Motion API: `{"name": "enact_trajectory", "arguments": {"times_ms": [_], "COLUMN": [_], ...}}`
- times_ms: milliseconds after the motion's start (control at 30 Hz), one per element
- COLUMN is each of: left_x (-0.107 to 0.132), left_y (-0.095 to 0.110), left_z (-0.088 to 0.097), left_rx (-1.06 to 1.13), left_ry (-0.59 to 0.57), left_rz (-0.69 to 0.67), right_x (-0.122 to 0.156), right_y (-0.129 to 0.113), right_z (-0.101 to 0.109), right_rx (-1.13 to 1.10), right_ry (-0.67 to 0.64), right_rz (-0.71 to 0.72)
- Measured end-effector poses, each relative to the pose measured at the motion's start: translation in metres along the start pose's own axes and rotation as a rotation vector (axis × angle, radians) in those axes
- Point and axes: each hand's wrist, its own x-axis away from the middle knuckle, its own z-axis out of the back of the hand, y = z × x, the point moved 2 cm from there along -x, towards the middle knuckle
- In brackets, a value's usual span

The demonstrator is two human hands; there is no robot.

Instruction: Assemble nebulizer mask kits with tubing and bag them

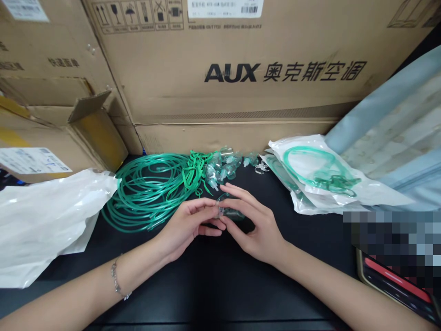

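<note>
I see the left hand (193, 221) pinching the clear end of the mask (234, 213) — the right hand (257, 223) arches around its other side, though whether it grips I can't tell. The mask is over the table (220, 289), near tubing (146, 186) and straps (193, 174).

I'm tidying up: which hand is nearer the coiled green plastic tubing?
Left. The left hand is beside the coiled green plastic tubing; the right hand is farther right.
</note>
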Motion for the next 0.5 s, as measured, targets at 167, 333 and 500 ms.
{"name": "enact_trajectory", "arguments": {"times_ms": [167,333,500], "left_x": [0.0006,0.0023,0.0017], "left_y": [-0.0018,-0.0056,-0.0057], "left_z": [0.0001,-0.001,-0.0013], "left_rx": [-0.024,-0.041,-0.074], "left_ry": [0.01,0.033,0.047], "left_rz": [-0.053,-0.075,-0.075], "right_x": [-0.001,-0.0024,-0.0032], "right_y": [-0.0015,-0.0012,0.003], "right_z": [-0.0005,-0.0021,-0.003], "right_rx": [-0.043,-0.11,-0.158], "right_ry": [-0.023,-0.094,-0.134], "right_rz": [-0.037,-0.144,-0.158]}}
